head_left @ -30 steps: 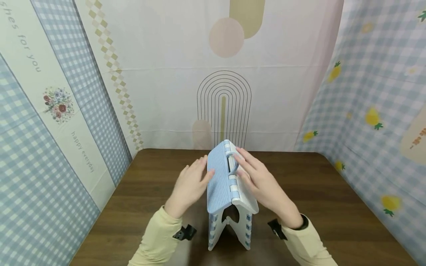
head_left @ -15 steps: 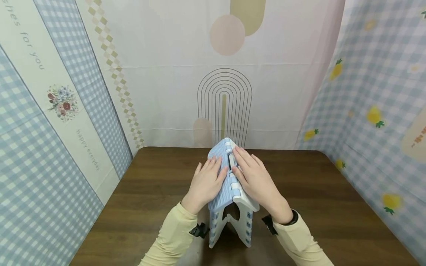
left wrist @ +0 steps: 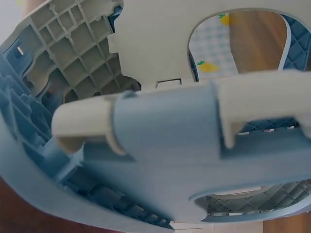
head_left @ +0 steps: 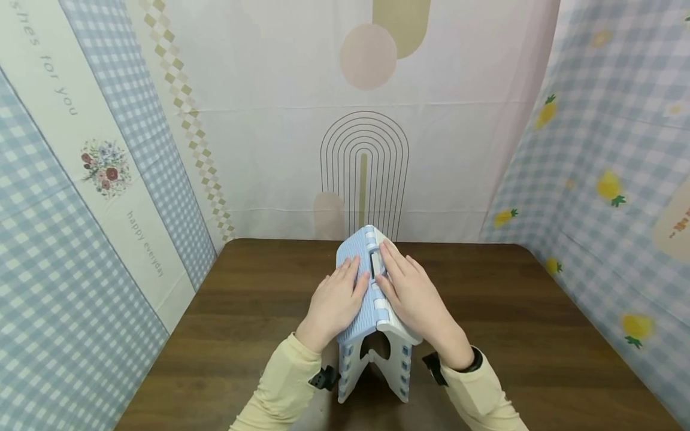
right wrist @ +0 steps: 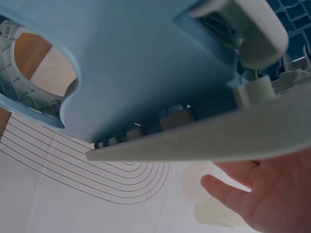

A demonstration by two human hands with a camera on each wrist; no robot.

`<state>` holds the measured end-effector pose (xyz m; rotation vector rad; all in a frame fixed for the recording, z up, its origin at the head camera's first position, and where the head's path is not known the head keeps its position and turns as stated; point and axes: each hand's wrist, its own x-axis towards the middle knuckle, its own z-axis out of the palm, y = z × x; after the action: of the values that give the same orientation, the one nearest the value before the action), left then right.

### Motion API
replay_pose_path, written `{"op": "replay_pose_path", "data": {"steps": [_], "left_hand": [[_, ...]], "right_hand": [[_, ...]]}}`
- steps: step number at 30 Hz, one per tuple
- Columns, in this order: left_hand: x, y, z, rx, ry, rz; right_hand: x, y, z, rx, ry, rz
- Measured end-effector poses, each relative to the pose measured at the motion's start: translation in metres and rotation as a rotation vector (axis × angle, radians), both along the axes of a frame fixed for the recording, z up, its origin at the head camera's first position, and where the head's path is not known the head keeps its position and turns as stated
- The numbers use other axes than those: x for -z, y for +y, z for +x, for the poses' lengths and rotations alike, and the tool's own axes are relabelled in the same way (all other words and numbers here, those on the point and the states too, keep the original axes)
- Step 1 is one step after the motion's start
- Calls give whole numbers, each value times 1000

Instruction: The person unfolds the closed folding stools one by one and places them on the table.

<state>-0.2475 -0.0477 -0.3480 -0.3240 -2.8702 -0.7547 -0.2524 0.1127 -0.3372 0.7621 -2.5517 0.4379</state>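
Observation:
A blue-and-white plastic folding step stool (head_left: 371, 314) stands partly folded on the table, its two top panels sloping down from a hinged ridge like a roof. My left hand (head_left: 335, 302) lies on the blue ribbed panel with fingers fairly straight. On the white panel rests my right hand (head_left: 417, 293), fingertips by the slot at the ridge and partly covering that side. Close up, the left wrist view shows the stool's legs and hinge (left wrist: 165, 126). In the right wrist view my thumb and palm (right wrist: 272, 194) appear beyond the white panel's edge (right wrist: 204, 141).
The stool stands on a dark wooden table (head_left: 242, 311), near its front. A pale printed cloth (head_left: 259, 149) hangs behind the table. Blue checked cloths drape the left side (head_left: 81, 251) and the right side (head_left: 582, 239). Both wrists wear black straps with small cameras.
Both hands have come down onto the stool's top panels, the left moving right onto the blue one. The raised blue handle loop at the ridge now lies lower, mostly behind the right hand.

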Motion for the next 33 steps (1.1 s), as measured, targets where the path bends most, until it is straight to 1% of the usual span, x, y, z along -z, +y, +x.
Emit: {"op": "replay_pose_path", "data": {"steps": [3,6,10,16,20,24,29,33], "left_hand": [[3,5,-4,-2,-2,14],[5,5,-3,7,-5,39],[5,5,-3,3,0,45],[4,5,-2,-4,11,10],[4,5,-1,-14,9,3],[4,4,0,-35,-10,1],[4,3,1,-43,4,-20],[5,2,1,-40,14,-37]], "right_hand": [[4,5,-4,-7,4,-10],[6,4,-3,-1,-3,-15],[6,4,-1,4,-19,-19],[5,7,1,10,-49,-17],[6,9,1,1,-70,-9],[7,11,2,-14,-91,-2],[10,12,1,-31,-126,-26],[14,13,1,-39,-130,-43]]}}
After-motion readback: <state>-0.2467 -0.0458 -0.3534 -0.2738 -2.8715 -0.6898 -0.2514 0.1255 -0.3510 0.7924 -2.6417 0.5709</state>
